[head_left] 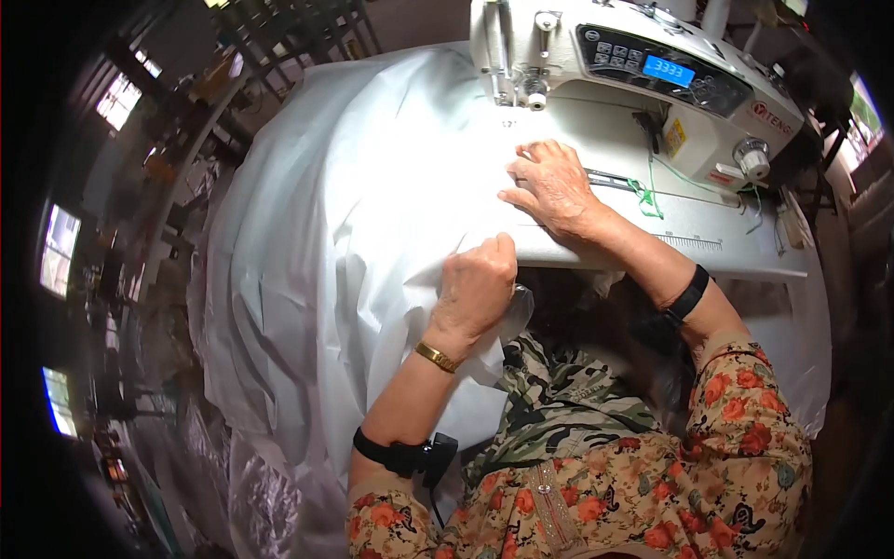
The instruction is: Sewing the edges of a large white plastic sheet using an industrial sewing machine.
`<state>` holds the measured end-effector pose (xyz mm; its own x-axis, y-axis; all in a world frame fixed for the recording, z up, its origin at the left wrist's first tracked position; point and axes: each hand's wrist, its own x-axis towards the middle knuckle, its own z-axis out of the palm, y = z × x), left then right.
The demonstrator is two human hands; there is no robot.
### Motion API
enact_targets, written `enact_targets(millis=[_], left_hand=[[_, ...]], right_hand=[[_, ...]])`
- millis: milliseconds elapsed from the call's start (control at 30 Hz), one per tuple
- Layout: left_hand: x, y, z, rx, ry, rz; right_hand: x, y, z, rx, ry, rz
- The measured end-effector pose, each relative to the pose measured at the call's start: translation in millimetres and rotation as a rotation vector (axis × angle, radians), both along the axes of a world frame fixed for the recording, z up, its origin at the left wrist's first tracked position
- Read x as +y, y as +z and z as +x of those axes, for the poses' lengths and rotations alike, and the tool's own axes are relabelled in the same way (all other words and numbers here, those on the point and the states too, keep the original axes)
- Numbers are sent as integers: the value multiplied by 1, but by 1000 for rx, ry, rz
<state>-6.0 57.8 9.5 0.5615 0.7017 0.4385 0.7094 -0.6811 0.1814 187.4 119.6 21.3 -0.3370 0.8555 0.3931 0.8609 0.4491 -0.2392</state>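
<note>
A large sheet of thin white fabric (372, 214) covers the left of the sewing table and hangs over its front edge. My left hand (478, 287) is closed on the fabric at the table's front edge, its fingers curled into a fist. Farther in, my right hand (551, 184) lies palm down near the fabric's right side, fingers stretched forward and a little bent, just in front of the needle area. Above it stands the white sewing machine (643, 56), its presser foot area (533, 98) washed out by bright lamp light.
Green thread (647, 197) lies loose right of my right hand, beside a dark metal strip (610, 179). A printed ruler scale (689, 242) runs along the table's front. Crumpled clear plastic (270, 494) hangs at the lower left. A slatted chair (298, 37) stands behind.
</note>
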Motion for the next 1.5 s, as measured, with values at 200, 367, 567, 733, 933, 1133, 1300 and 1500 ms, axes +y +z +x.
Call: enact_targets(millis=[200, 367, 567, 733, 933, 1133, 1300, 1500], left_hand=[[26, 10, 7, 104, -14, 27], [59, 22, 20, 119, -12, 18], [91, 27, 39, 86, 20, 33], [116, 19, 44, 65, 84, 38], [68, 19, 40, 2, 157, -88], [43, 10, 36, -135, 183, -80], [56, 8, 41, -81, 124, -88], [71, 9, 52, -80, 152, -72]], right_hand=[[13, -1, 0, -51, -106, 11], [22, -8, 4, -38, -112, 61], [25, -11, 5, 41, -105, 76], [33, -13, -1, 64, -141, 58], [31, -11, 15, 112, -157, 2], [28, -9, 10, 75, -130, 18], [23, -5, 0, -57, -164, 4], [23, -2, 3, -65, -177, -17]])
